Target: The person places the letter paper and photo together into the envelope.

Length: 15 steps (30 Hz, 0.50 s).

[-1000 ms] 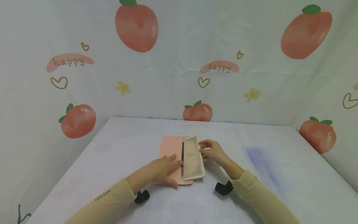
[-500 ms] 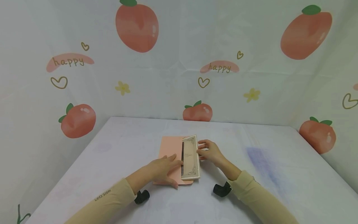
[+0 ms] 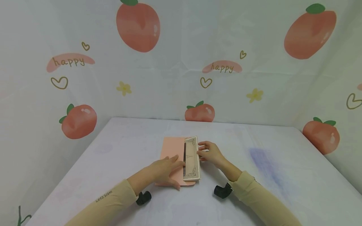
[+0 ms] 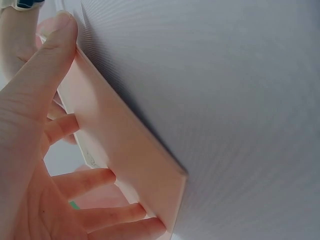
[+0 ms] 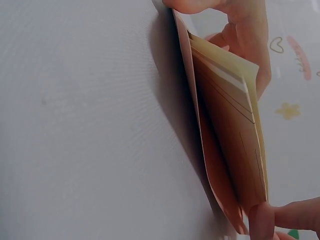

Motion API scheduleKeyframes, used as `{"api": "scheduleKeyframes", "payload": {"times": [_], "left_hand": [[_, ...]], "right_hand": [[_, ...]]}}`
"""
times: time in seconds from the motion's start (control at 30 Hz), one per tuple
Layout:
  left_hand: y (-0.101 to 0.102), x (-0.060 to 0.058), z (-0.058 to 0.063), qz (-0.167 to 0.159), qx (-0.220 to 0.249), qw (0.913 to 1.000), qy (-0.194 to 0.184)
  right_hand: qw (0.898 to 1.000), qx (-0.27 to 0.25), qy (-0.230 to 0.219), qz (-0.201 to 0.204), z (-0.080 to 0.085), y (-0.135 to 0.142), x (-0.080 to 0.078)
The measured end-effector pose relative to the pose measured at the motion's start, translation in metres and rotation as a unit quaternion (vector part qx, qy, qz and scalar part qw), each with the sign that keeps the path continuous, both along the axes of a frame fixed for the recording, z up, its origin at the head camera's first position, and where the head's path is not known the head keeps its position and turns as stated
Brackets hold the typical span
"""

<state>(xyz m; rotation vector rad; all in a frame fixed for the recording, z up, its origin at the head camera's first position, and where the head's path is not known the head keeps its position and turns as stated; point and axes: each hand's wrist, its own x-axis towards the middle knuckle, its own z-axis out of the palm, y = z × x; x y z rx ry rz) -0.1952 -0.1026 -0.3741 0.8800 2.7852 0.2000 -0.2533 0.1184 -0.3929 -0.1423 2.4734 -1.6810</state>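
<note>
A pink envelope-like paper sleeve (image 3: pixel 172 146) lies on the table. My left hand (image 3: pixel 167 171) rests on it with spread, mostly straight fingers, and presses it down; in the left wrist view those fingers lie across the pink face (image 4: pixel 130 150). Out of the sleeve's right side sticks a cream card (image 3: pixel 191 157) with an ornate printed border, its left part hidden inside. My right hand (image 3: pixel 212 153) pinches the card's right edge. In the right wrist view the card (image 5: pixel 230 110) stands tilted up from the sleeve's lower flap, with thumb and finger at its edge.
A white table (image 3: pixel 127 135) surrounds the sleeve, with a purple smudge (image 3: pixel 266 166) to the right. Black wrist-worn pieces show under both forearms, one at the left (image 3: pixel 144 198) and one at the right (image 3: pixel 223 191). Behind hangs a white curtain (image 3: pixel 169 88) with fruit prints.
My right hand has moved left with the card's edge. Less of the card's width shows beside the sleeve now. The left hand has stayed in place.
</note>
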Motion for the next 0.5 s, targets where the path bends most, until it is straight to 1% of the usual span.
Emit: {"api": "scheduleKeyframes", "payload": {"times": [0.5], "left_hand": [[0.0002, -0.0007, -0.0009, 0.005, -0.004, 1.0000, -0.005]], "right_hand": [[1.000, 0.018, 0.002, 0.007, -0.0045, -0.0051, -0.0022]]}}
